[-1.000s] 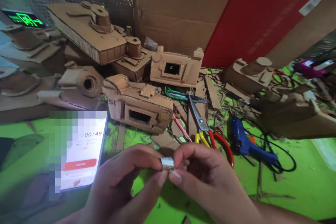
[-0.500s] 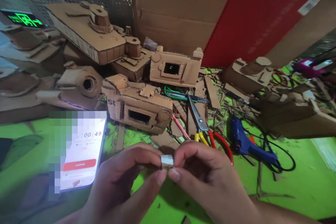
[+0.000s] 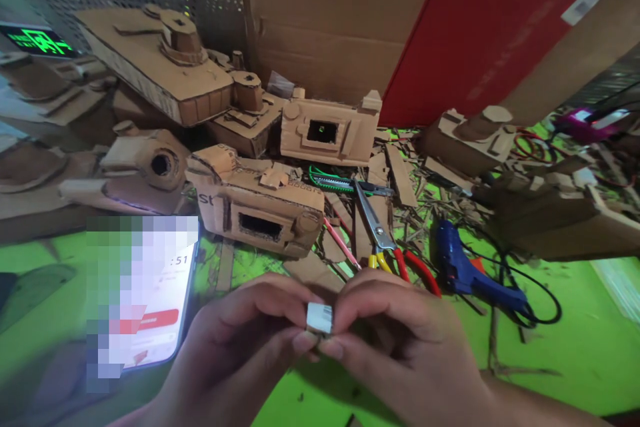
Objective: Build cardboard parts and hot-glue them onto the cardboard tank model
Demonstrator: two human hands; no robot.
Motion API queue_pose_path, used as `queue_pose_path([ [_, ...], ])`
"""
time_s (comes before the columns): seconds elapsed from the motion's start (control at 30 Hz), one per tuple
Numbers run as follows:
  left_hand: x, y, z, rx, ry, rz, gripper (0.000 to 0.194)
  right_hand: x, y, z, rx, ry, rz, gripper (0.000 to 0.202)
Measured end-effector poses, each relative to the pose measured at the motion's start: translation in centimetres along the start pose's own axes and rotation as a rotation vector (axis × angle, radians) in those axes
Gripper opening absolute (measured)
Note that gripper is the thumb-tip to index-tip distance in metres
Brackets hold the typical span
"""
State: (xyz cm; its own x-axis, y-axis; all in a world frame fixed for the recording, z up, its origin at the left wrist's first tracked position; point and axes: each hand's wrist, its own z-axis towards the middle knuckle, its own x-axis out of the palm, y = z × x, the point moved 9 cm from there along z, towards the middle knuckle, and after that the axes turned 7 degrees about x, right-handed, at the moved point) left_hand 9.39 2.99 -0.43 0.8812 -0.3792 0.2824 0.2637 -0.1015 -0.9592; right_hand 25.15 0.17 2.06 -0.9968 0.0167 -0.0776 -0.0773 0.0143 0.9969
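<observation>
A small cardboard piece (image 3: 320, 317) with a white face and a few dark marks is pinched between both hands, low in the middle of the head view. My left hand (image 3: 250, 340) grips its left edge between thumb and forefinger. On its right edge, the thumb and forefinger of my right hand (image 3: 400, 340) are closed. Just beyond my fingers lie scissors (image 3: 381, 237) with red handles, and yellow handles beside them. A cardboard camera-shaped model (image 3: 257, 203) marked "st" stands behind my left hand.
A lit phone (image 3: 165, 307) lies at the left. To the right is a blue glue gun (image 3: 460, 270) with its black cord. Farther back are a green cutter (image 3: 330, 180), cardboard scraps (image 3: 400, 173), another camera-shaped model (image 3: 330, 132) and a large cardboard model (image 3: 155, 67).
The small piece has tilted in my fingers, so more of its white face shows. The surroundings have shifted slightly left in view. Both hands keep their grip.
</observation>
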Motion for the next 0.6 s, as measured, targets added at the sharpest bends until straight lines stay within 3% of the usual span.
queue_pose_path([
  [0.13,0.7,2.1,-0.2,-0.175,0.09,-0.247,0.008,-0.6,0.1,0.2,-0.007,0.002,0.115,0.014],
  [0.23,0.7,2.7,-0.3,-0.227,0.085,-0.339,0.01,-1.0,-0.2,0.4,0.007,-0.035,0.124,0.02],
  [0.43,1.4,2.4,-0.3,-0.256,0.123,-0.283,0.006,-0.4,0.5,0.4,-0.074,0.009,-0.029,0.028],
  [0.6,1.9,2.0,-0.4,-0.243,0.176,-0.22,0.009,-0.9,1.5,0.0,-0.145,-0.071,-0.137,0.022],
])
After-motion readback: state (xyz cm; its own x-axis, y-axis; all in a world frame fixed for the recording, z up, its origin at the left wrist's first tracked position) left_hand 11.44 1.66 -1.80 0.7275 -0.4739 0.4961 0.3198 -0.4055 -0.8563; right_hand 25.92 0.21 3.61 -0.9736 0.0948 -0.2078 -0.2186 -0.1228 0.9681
